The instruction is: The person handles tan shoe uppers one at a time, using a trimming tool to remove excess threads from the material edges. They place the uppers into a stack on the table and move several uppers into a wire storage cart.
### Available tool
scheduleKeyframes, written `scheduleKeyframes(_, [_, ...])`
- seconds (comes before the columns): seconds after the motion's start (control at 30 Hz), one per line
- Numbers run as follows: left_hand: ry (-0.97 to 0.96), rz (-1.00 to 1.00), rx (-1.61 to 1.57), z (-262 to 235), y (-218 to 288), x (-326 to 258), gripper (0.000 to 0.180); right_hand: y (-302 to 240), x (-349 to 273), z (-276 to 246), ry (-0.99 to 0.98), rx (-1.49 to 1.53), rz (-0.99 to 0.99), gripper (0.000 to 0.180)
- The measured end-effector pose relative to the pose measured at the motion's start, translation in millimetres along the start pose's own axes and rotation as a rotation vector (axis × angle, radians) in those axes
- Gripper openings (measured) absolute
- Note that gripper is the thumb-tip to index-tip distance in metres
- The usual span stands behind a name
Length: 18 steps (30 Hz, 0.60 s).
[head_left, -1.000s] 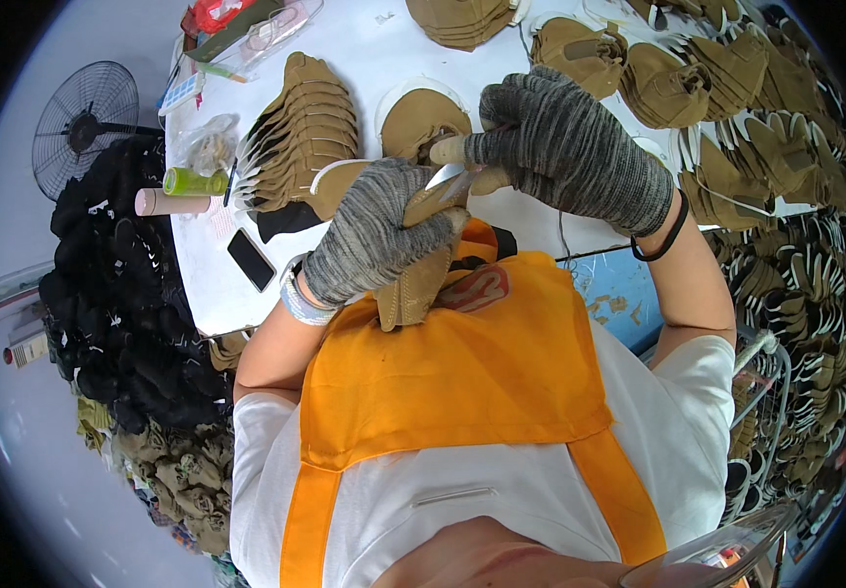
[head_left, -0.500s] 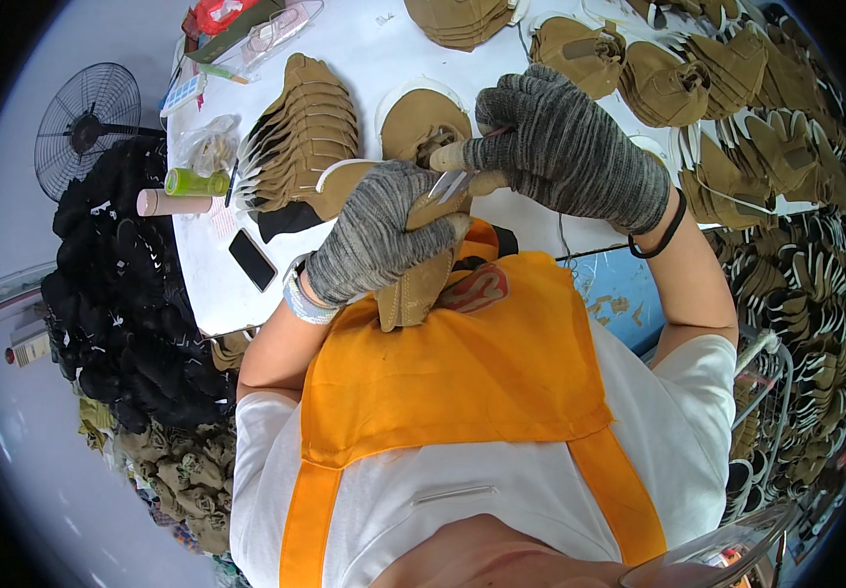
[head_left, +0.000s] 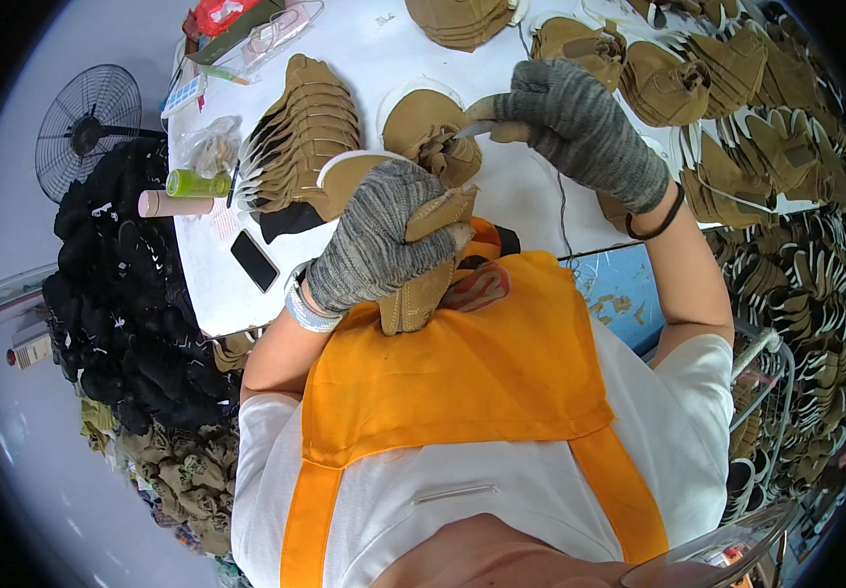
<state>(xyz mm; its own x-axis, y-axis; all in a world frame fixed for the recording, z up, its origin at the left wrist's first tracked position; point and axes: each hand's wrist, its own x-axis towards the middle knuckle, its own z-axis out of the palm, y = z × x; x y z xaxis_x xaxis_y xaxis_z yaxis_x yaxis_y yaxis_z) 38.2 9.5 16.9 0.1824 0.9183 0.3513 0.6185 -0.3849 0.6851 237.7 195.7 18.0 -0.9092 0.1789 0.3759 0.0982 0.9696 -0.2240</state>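
Observation:
My left hand (head_left: pixel 374 237), in a grey knitted glove with bare fingertips, is closed around a tan suede shoe upper (head_left: pixel 415 296) in front of the orange apron (head_left: pixel 452 392). My right hand (head_left: pixel 585 132), gloved the same way, is raised up and to the right of that upper. Its thumb and forefinger pinch a small silver metal tool (head_left: pixel 474 128), mostly hidden by the fingers. Behind the tool's tip lies another tan upper with a white lining (head_left: pixel 413 116). Just left stands a row of nested tan uppers (head_left: pixel 310 127).
More stacked uppers (head_left: pixel 663 83) cover the white table's (head_left: pixel 217 309) right side. At left are a phone (head_left: pixel 253 261), a green-lidded container (head_left: pixel 198 184), a pink bottle (head_left: pixel 176 204) and a plastic bag (head_left: pixel 212 147). Black pieces (head_left: pixel 129 284) heap beside the table, near a fan (head_left: pixel 88 129).
My right hand has moved up and away from the held upper, taking the metal tool along. The left hand keeps its hold, and more of the upper's top edge shows.

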Motion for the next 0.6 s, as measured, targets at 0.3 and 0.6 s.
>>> scheduleKeyframes(0.3, [-0.005,-0.174,-0.08,5,-9,-6,0.032,-20,10,0,0.079,0.071,-0.178,0.04])
scheduleKeyframes(0.6, [-0.013,-0.229,-0.065,4,-6,-4,0.036,-34,19,-16,-0.013,-0.135,-0.144,0.028])
